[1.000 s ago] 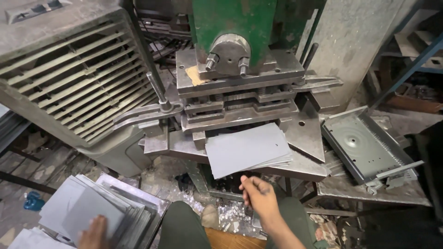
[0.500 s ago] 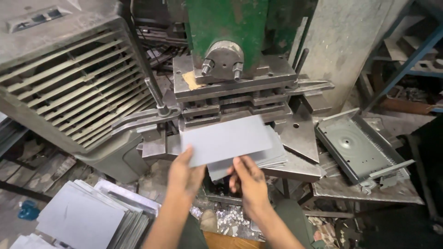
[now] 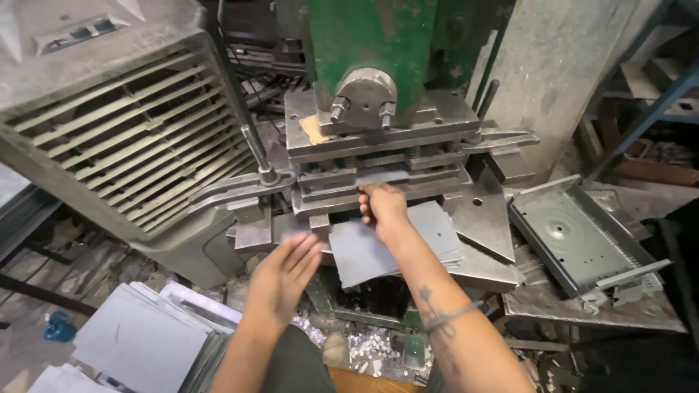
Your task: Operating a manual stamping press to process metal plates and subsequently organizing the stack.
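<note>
**A:** Starting nearest: a stack of grey sheets (image 3: 142, 342) lies low and left of the press, and punched scrap bits (image 3: 364, 342) sit right below it. What are the hands doing?

**B:** The left hand (image 3: 284, 273) hangs open just short of the press, fingers spread, holding nothing. The right hand (image 3: 382, 207) is nearer, fingers curled, pinching a grey sheet (image 3: 393, 175) into the slot of the press (image 3: 378, 156). The sheet lies flat, straight ahead of the hand, long side running left-right.

**A:** Any labels?

**B:** None I can make out. More sheets (image 3: 386, 247) are piled under the right wrist, and right of the press there's a grey metal tray (image 3: 575, 240).
</note>
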